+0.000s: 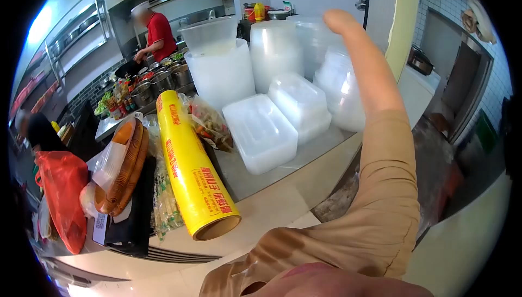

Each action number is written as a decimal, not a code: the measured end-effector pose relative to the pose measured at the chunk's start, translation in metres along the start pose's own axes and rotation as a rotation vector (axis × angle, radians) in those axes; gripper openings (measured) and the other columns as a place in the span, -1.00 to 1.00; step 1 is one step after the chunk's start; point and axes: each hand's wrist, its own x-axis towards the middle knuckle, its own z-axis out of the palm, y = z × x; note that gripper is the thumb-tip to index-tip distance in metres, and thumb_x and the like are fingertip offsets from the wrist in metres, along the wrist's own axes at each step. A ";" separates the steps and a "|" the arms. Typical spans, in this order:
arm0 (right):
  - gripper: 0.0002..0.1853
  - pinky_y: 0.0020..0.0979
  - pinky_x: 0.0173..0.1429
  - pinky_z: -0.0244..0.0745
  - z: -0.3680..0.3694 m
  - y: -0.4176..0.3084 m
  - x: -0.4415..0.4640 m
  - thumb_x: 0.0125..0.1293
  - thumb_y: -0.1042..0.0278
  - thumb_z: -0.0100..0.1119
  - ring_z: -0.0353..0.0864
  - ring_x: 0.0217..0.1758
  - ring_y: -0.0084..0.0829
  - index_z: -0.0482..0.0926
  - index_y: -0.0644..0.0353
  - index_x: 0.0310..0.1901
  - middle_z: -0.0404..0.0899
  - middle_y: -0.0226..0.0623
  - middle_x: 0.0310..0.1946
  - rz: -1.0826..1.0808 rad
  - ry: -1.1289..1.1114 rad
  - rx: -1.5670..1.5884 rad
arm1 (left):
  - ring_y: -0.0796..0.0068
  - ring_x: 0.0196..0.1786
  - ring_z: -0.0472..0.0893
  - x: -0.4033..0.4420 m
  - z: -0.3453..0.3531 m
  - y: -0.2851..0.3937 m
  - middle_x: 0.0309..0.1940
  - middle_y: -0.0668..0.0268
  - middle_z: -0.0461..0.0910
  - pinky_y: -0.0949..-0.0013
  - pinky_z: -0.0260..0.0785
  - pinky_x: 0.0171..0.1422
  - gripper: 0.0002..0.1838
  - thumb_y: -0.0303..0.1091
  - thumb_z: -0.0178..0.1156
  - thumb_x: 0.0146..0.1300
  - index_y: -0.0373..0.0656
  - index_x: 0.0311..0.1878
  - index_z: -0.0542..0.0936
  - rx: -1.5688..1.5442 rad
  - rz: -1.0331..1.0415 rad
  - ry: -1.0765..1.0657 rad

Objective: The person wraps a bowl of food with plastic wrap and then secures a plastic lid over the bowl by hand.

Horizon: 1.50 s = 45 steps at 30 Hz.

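Note:
My right arm, in a brown sleeve, reaches far forward over the counter. My right hand is at the back, beside the upper rim of a tall stack of clear round tubs. Its fingers are hidden, so I cannot tell whether it touches or grips a tub. Below my forearm are more stacked round clear containers. Stacks of rectangular lidless-looking plastic boxes and smaller boxes stand nearer. Tall round container stacks and white tubs rise behind them. My left hand is out of view.
A yellow cling film roll lies along the counter by bagged dried goods. Brown woven-look baskets and a red plastic bag lie left. A person in red works behind metal pots. A wall edge stands right.

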 end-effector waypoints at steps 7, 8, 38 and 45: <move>-0.81 -0.06 -0.05 0.48 -0.004 0.011 0.012 0.15 0.39 0.01 0.60 -0.16 0.04 0.60 0.25 -0.32 0.62 0.01 -0.25 -0.125 -0.045 -0.026 | 0.33 0.01 0.56 -0.036 -0.020 -0.006 0.05 0.13 0.55 0.33 0.46 0.11 -0.62 -0.28 0.00 0.42 -0.32 0.18 0.43 -0.034 -0.002 0.069; -0.83 -0.10 -0.05 0.51 -0.006 0.011 0.011 0.09 0.46 0.04 0.62 -0.16 0.02 0.62 0.26 -0.34 0.63 0.01 -0.25 -0.160 -0.065 -0.075 | 0.34 0.01 0.57 -0.041 -0.025 -0.007 0.05 0.13 0.55 0.33 0.46 0.11 -0.62 -0.28 0.00 0.42 -0.32 0.18 0.43 -0.036 -0.001 0.078; -0.68 -0.23 0.19 0.24 -0.125 0.074 -0.052 0.38 0.29 -0.09 0.36 0.12 -0.17 0.38 0.27 0.07 0.39 -0.09 0.05 -0.293 0.700 -0.240 | 0.28 -0.12 0.62 -0.319 -0.336 -0.063 -0.10 0.09 0.62 0.29 0.51 -0.10 -0.79 -0.43 0.11 0.35 -0.27 0.01 0.52 -0.499 -0.023 0.877; -0.79 -0.19 -0.08 0.31 -0.262 -0.036 -0.189 0.31 0.27 0.02 0.40 -0.17 -0.14 0.43 0.25 -0.19 0.42 -0.12 -0.22 -0.298 0.849 -0.049 | 0.29 -0.12 0.61 -0.339 -0.325 -0.112 -0.09 0.08 0.59 0.28 0.50 -0.11 -0.78 -0.46 0.06 0.37 -0.33 0.03 0.47 -0.514 -0.156 0.912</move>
